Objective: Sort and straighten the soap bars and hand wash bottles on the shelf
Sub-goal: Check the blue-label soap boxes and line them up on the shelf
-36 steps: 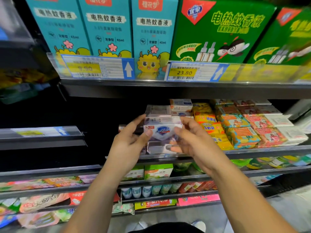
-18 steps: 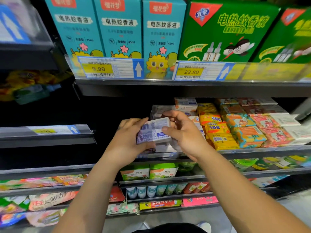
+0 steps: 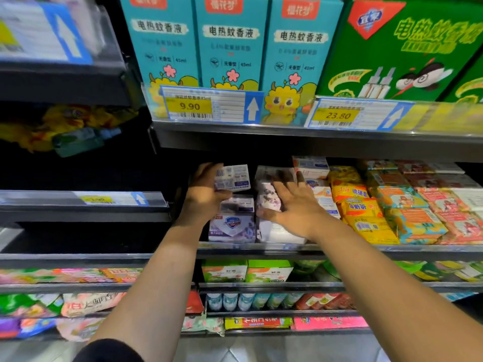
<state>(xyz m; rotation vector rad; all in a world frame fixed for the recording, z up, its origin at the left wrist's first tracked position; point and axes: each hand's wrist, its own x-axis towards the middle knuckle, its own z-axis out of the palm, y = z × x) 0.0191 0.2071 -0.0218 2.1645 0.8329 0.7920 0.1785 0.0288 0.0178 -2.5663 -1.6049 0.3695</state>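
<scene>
Top shelf has three teal boxes (image 3: 230,43) with a yellow cartoon critter on them, standing side by side, and a big green box (image 3: 407,48) right next to them. Price tags underneath read 9.90 (image 3: 189,106) and 23.80 (image 3: 338,115). Lower down there are two green-and-white boxes (image 3: 224,270), then a row of little bottles (image 3: 230,301), then a flat pink packet (image 3: 329,323). Blurry colourful bags (image 3: 86,304) at bottom left.

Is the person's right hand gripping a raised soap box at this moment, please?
No, the right hand rests spread-fingered on the shelved soap packs; the left hand grips the raised soap box.
</scene>
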